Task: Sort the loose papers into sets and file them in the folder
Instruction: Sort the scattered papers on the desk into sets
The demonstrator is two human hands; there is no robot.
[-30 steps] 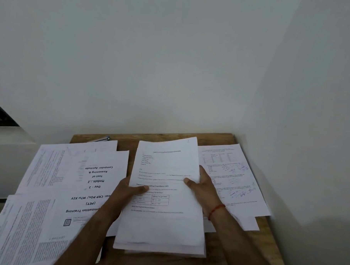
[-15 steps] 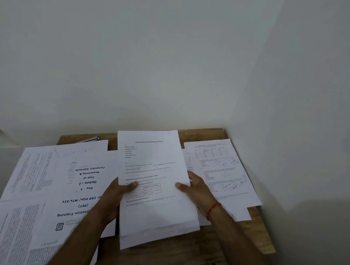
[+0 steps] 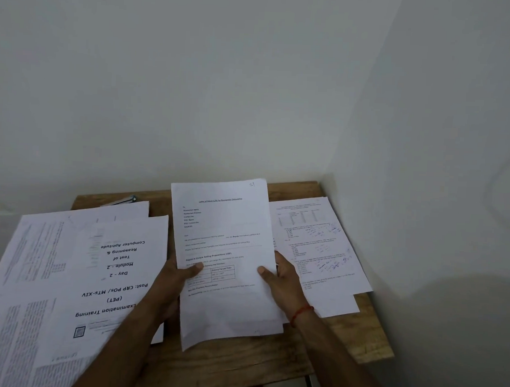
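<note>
Left hand [image 3: 175,280] and right hand [image 3: 283,283] both pinch paper stack [image 3: 225,250] at its side edges, thumbs on top, raised tilted above table [image 3: 367,338].

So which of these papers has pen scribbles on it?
The question sheet at the far right, beside the wall: blue handwriting marks it; the others show print only.

Bare desk [image 3: 234,365] near me, under the sheaf [image 3: 224,259] in my hands: free passage there. Left side buried under spread papers [image 3: 78,261]. Marked sheets [image 3: 318,248] cover the right. Walls [image 3: 424,171] close off far and right.
</note>
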